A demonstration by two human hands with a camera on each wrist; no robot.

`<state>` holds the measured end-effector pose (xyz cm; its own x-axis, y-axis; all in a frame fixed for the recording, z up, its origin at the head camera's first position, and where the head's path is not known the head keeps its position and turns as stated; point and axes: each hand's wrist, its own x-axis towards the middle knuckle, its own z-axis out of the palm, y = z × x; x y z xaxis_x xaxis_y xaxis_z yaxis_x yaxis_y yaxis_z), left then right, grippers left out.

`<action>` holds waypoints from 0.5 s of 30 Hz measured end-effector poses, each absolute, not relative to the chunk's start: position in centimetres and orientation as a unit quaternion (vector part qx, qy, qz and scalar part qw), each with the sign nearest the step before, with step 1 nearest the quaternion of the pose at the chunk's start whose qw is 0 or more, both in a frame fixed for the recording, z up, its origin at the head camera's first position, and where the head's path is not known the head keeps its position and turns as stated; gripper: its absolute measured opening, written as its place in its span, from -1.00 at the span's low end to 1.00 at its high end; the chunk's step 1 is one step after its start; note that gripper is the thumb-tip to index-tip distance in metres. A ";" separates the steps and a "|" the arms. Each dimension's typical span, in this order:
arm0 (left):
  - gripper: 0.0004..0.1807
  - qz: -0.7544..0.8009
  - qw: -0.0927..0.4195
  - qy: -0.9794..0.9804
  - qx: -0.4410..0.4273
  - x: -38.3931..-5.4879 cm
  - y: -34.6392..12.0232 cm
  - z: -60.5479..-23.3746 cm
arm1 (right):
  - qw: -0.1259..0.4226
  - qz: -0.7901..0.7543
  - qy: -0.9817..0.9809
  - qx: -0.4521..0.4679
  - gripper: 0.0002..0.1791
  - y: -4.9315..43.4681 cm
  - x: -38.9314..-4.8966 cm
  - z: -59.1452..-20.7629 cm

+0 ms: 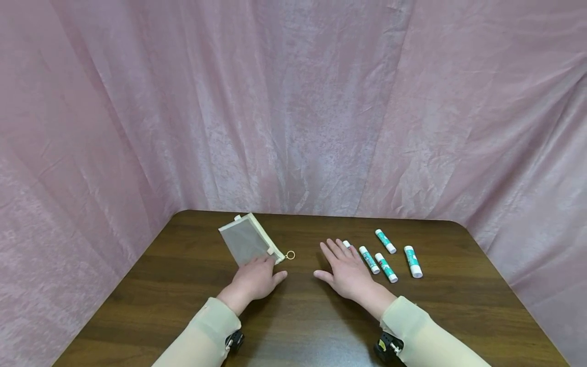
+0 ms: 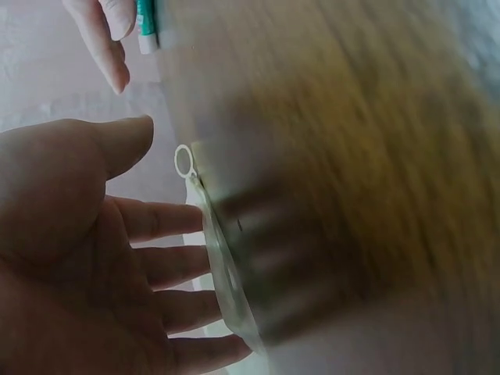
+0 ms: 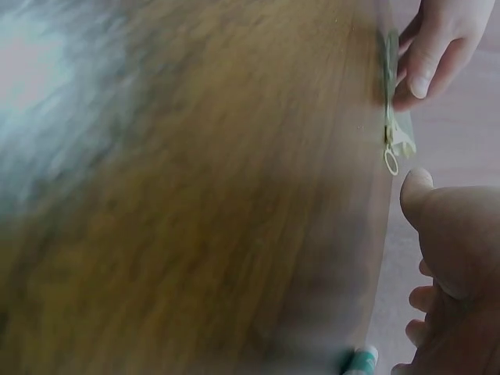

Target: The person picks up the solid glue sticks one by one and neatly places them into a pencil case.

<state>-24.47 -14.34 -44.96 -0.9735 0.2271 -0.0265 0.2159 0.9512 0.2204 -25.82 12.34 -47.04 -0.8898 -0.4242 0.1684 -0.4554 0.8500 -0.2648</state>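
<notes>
A translucent grey zip pouch (image 1: 245, 239) with a cream zipper edge and a ring pull (image 1: 290, 255) lies left of centre on the table. My left hand (image 1: 257, 278) is at its near edge, fingers extended and overlapping the pouch; in the left wrist view the fingertips (image 2: 238, 348) reach right to it. Palm down, my right hand (image 1: 346, 270) has its fingers spread and grips nothing. Several teal-and-white tubes resembling glue sticks (image 1: 387, 268) lie beside it on the right. One tube (image 1: 346, 244) is partly hidden behind its fingers.
The brown wooden table (image 1: 293, 326) has rounded far corners. A pink velvet curtain (image 1: 293, 112) hangs behind and along both sides. One tube (image 1: 413, 262) lies farthest right, and another tube (image 1: 385, 241) lies farther back. Dark wrist cameras (image 1: 389, 346) sit below my cuffs.
</notes>
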 end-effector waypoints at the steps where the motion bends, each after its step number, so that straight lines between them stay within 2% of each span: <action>1: -0.36 0.109 0.027 0.987 0.113 -24.5 -14.3 -45.0 | 0.051 0.149 -0.961 0.227 -0.14 12.5 -25.8 -47.1; 15: -0.38 0.123 0.024 0.982 0.142 -24.2 -13.7 -45.2 | 0.066 0.168 -0.959 0.219 -0.11 14.7 -25.9 -47.4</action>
<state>-24.17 -13.69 -45.25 -0.9583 0.2855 -0.0117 0.2738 0.9291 0.2486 -25.90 14.72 -47.39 -0.8955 -0.3980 0.1992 -0.4420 0.8478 -0.2931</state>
